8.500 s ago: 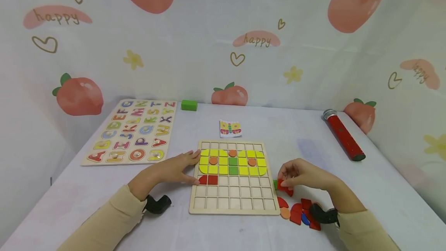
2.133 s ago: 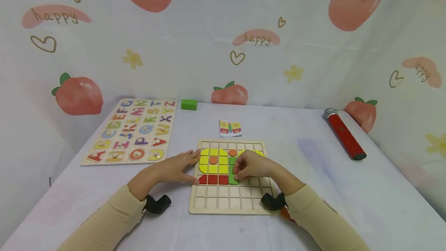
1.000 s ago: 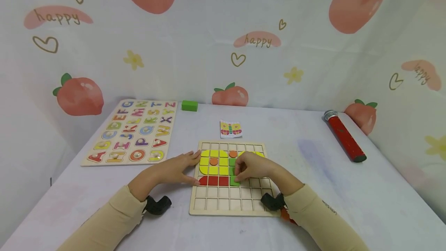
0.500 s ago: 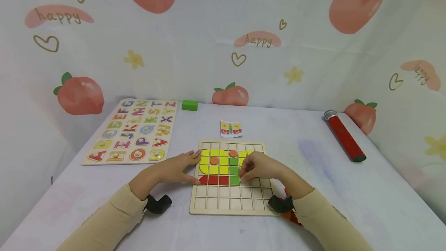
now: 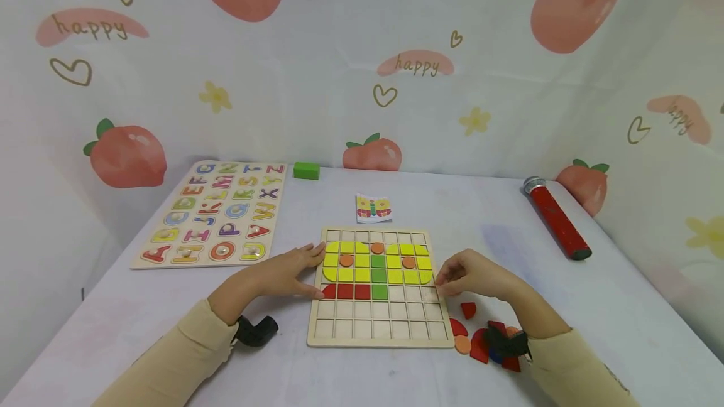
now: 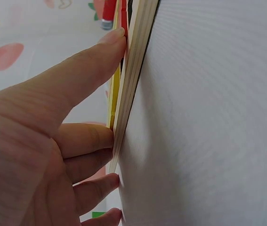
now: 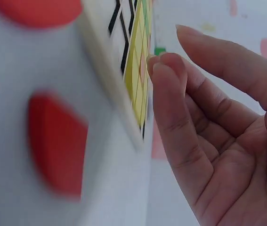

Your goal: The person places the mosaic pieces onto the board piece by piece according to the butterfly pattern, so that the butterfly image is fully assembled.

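A wooden grid board (image 5: 380, 342) carries yellow, orange, green and red tiles. Its fourth row holds several red tiles (image 5: 345, 291) at the left, then a green tile (image 5: 379, 292). My left hand (image 5: 277, 274) rests along the board's left edge, fingers spread; in the left wrist view the thumb and fingertips of that hand (image 6: 53, 122) touch the board's side (image 6: 132, 75). By the right edge hovers my right hand (image 5: 481, 276), fingers loosely bent. The right wrist view shows nothing held in that hand (image 7: 218, 122), with a red piece (image 7: 58, 146) lying on the table nearby.
Loose red pieces (image 5: 479, 347), an orange disc (image 5: 462, 345) and a blue piece lie right of the board. A butterfly picture card (image 5: 373, 208) and a green block (image 5: 307, 171) are behind it, an alphabet board (image 5: 217, 212) is left, and a red microphone (image 5: 557, 218) is right.
My right hand has moved right, off the middle of the board, uncovering yellow tiles and the loose pieces. A green tile and one more red tile have joined the fourth row. My left hand stays put.
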Motion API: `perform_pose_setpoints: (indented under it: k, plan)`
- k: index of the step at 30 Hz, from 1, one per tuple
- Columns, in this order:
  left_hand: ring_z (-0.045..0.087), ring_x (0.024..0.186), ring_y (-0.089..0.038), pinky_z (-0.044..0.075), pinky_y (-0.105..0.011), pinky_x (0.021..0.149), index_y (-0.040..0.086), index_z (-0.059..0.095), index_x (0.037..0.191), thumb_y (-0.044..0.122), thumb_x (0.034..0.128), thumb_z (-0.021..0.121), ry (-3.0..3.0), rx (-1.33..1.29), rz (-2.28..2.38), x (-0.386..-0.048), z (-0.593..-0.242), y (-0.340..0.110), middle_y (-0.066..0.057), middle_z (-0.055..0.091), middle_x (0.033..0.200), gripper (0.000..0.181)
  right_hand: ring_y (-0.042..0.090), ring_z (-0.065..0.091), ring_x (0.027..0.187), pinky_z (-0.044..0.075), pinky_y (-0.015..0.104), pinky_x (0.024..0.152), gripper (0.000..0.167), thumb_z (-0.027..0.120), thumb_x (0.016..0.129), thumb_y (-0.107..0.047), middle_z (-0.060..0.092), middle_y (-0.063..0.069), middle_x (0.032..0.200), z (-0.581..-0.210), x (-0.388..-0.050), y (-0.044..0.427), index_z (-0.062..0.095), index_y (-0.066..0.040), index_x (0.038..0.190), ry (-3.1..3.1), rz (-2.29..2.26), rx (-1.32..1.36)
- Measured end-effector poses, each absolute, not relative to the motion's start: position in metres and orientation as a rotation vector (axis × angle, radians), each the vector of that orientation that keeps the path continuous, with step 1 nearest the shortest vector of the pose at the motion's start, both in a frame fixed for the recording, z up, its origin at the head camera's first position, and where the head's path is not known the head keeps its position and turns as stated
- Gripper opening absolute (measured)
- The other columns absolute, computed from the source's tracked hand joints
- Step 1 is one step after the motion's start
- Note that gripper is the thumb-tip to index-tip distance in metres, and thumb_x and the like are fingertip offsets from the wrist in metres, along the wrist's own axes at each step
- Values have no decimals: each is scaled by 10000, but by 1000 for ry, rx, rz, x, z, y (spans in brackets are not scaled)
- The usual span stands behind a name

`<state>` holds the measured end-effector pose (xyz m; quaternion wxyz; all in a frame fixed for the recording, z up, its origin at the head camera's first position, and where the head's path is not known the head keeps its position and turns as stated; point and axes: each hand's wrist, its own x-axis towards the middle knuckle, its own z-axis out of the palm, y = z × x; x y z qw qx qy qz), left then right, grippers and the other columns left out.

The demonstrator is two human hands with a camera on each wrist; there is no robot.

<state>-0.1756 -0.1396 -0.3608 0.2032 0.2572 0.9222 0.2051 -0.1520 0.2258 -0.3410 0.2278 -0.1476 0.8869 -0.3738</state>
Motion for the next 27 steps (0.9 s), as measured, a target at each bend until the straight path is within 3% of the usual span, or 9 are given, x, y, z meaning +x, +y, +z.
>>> perform_pose_setpoints:
  k: [15, 27]
  plan:
    - [134, 1447, -304, 194, -500, 1151, 86, 313, 1452, 511, 762, 695, 2574, 748, 555, -176, -361, -141, -40, 194, 1559, 896, 171, 551, 717, 489, 210, 623, 208, 747, 772, -148, 637, 32, 773, -352, -138, 261, 681, -22, 923, 2414, -1004, -365]
    - [130, 1447, -308, 186, -504, 1152, 76, 312, 1450, 498, 764, 700, 2567, 760, 567, -177, -363, -141, -43, 187, 1561, 894, 165, 544, 774, 480, 236, 653, 238, 761, 760, -196, 643, 23, 829, -346, -130, 272, 678, -43, 923, 2450, -961, -344]
